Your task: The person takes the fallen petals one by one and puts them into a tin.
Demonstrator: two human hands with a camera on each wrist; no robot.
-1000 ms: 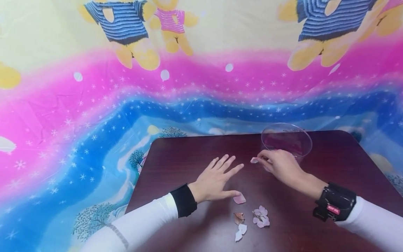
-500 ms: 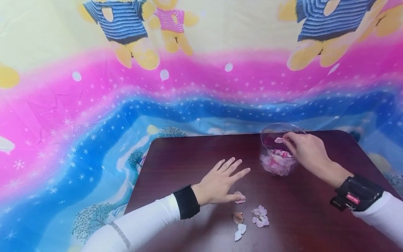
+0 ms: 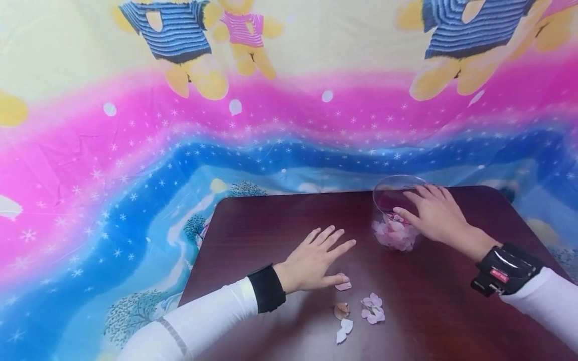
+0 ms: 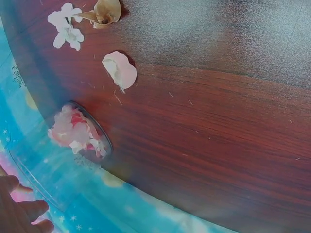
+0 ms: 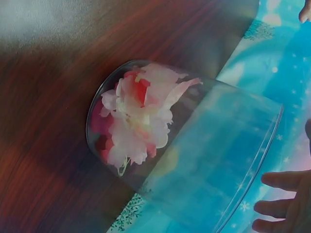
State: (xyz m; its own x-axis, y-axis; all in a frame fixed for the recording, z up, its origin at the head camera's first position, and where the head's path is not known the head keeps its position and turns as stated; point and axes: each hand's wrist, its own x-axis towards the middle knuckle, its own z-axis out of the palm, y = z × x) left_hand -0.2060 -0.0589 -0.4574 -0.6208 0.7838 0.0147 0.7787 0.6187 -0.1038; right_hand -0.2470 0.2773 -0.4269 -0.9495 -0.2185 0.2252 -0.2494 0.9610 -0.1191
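Observation:
My right hand [image 3: 435, 213] hovers at the right side of a clear round container [image 5: 214, 155], its fingers spread and holding nothing. Pink and white flower petals [image 3: 394, 234] lie heaped in the container's bottom. My left hand [image 3: 309, 263] is stretched out over the table, fingers apart, palm down. Its thumb overlaps a pink petal [image 3: 344, 286] in the head view; whether they touch is unclear. The left wrist view shows that petal [image 4: 122, 72] flat on the wood.
Nearer the front of the dark wooden table [image 3: 253, 220] lie a brown petal [image 3: 341, 311], white petals [image 3: 345, 331] and a pale pink blossom cluster [image 3: 373, 309]. A printed curtain [image 3: 289, 120] hangs behind the table's far edge, close to the container.
My right hand carried a pink petal from left of the container to above its mouth, then let it go and spread its fingers. My left hand shifted slightly right.

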